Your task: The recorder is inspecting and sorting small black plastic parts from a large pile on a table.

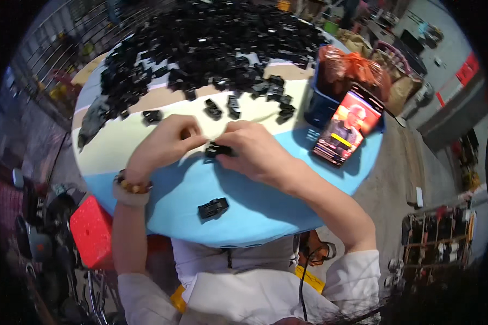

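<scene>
Over the middle of the round table, my right hand is closed on a small black plastic part, which the fingers partly hide. Close by on its left is my left hand, thumb and fingertips drawn together in a pinch near that part. Whatever those fingertips hold, if anything, is too small to make out. A separate black plastic part lies on the blue stretch of cloth nearest me. Beyond my hands, a few loose black parts lie on the pale yellow stripe.
A large heap of black parts covers the table's far side. At the right, a phone with a lit screen leans against a blue bin holding a red plastic bag. A red stool stands beside the table at left.
</scene>
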A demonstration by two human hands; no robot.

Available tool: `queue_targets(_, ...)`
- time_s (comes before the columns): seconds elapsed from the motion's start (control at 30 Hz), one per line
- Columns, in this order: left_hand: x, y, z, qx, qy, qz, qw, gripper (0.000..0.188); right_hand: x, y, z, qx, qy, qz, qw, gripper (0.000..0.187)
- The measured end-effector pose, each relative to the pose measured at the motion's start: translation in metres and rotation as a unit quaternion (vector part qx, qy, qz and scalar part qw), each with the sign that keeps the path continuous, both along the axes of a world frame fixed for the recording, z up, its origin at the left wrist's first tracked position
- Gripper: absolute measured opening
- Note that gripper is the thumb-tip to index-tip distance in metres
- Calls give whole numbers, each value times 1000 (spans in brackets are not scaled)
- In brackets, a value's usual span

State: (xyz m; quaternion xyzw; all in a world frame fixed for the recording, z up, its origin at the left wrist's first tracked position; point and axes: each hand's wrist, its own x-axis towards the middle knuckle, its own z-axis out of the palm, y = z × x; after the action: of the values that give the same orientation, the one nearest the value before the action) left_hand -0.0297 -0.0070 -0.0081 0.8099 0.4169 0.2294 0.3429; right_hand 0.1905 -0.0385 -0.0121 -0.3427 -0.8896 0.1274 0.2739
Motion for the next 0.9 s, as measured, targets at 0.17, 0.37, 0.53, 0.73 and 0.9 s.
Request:
queue_targets(0.17, 5, -11, 21, -223, -94, 55, 969, 11, -6, 0, 3, -16, -32, 3, 999, 16)
queue_targets(0.37, 6, 1, 5, -105, 20, 10, 994, 12, -7, 2, -1, -18, -75, -12, 997, 18)
queue_targets(0.53, 11, 0, 10, -126, 22, 29, 991, 11, -3, 4, -4, -47, -44, -12, 998, 18)
queue_targets(0.73, 10, -14, 7, -56, 4, 33, 998, 18, 5, 0, -8, 18, 27, 3, 999, 27)
queue_targets(0.9, 8, -20, 10, -95, -142, 60, 983, 13, 4, 10, -10, -2, 221, 0, 975, 36)
